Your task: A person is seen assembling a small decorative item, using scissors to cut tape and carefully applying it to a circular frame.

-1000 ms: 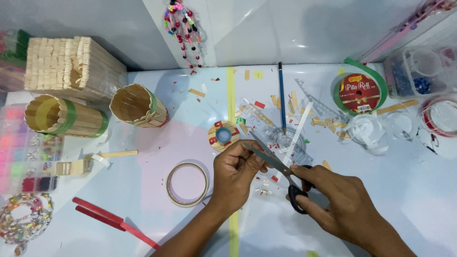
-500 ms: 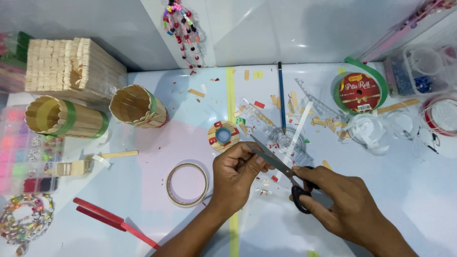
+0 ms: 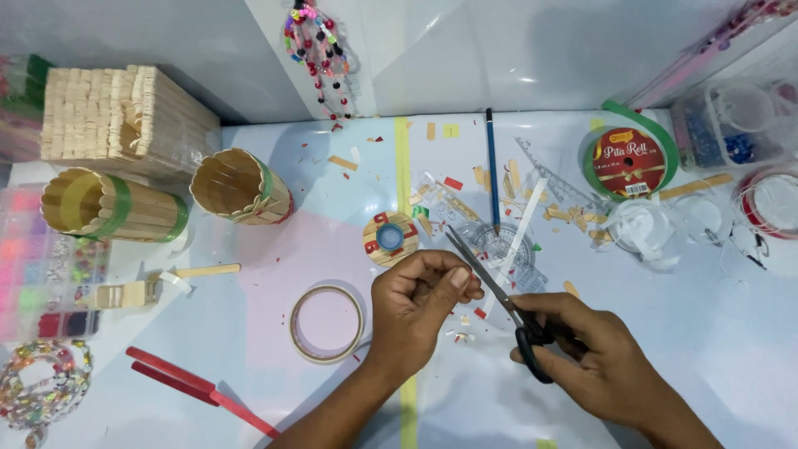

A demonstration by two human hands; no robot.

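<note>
Diagonally, scissors [image 3: 490, 287] point up-left (blades parted), gripped by right hand [image 3: 586, 353], left hand [image 3: 420, 291] pinched shut.

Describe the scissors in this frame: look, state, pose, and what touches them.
The scissors have slim, grey metal blades and black handle loops. The right hand holds them, fingers through the loops, low and right of centre above the pale blue table. The blades point up and to the left, and look nearly closed, with the tips beside the left hand, whose pinched fingertips sit right against the blades. Whatever small piece is pinched there is too small to make out.
</note>
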